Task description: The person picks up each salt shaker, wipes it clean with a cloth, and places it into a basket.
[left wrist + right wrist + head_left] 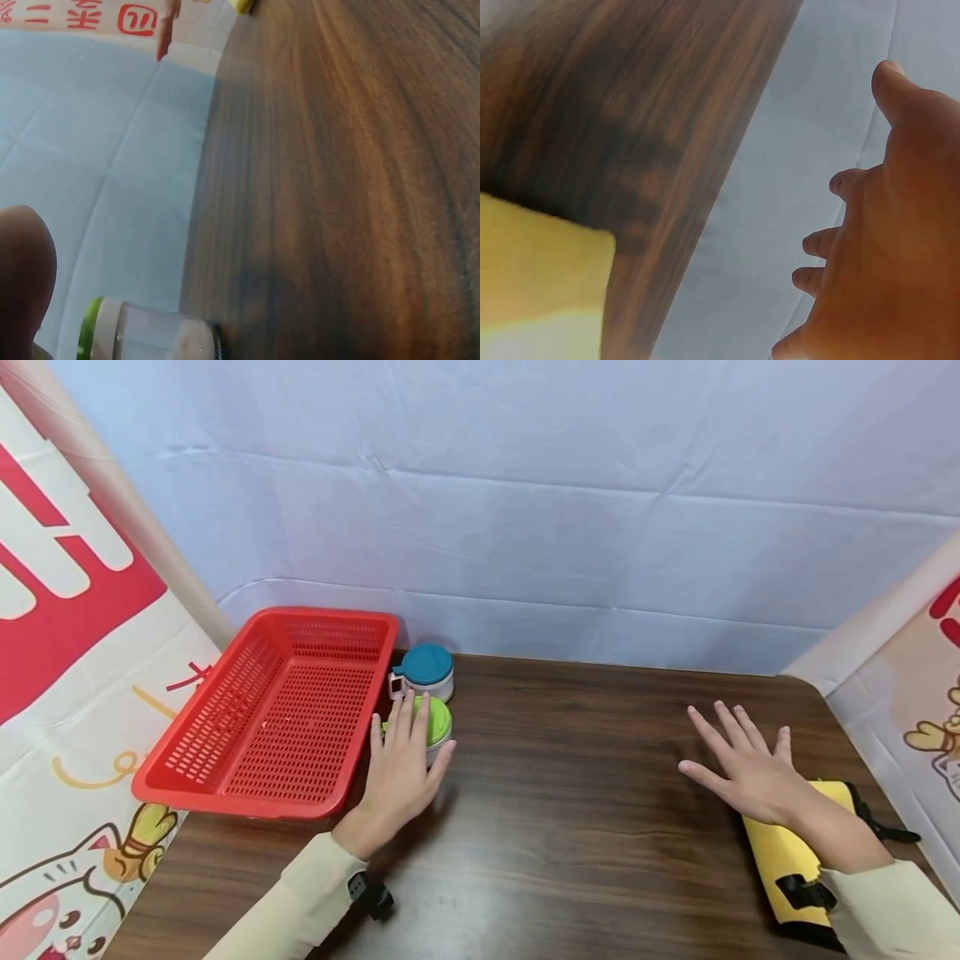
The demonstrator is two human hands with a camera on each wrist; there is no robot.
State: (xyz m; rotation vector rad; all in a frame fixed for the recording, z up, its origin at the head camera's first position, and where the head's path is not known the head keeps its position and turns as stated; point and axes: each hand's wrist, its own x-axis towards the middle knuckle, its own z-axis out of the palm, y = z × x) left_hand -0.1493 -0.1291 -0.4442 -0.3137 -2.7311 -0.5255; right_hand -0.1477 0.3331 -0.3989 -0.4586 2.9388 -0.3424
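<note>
Cream sleeves (296, 897) lie at seven and four o'clock in the head view. The left hand (397, 772) spreads wide, fingers over a green-lidded jar (438, 718) at its one o'clock; I cannot tell whether they touch. A blue-lidded jar (427, 664) stands just beyond, a red basket (232, 806) at ten o'clock: a sideways nudge could knock them together. The right hand (750, 777), wide and holding nothing, has a yellow roll (780, 864) at five o'clock, which a lowered forearm could drag.

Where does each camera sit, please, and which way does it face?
Head: head-worn, facing forward and down at the table; left hand and right hand show.
Left wrist: worn there, facing across the table; thumb shows.
Right wrist: worn there, facing table and backdrop; fingers show.
Head and left wrist share the green-lidded jar.
</note>
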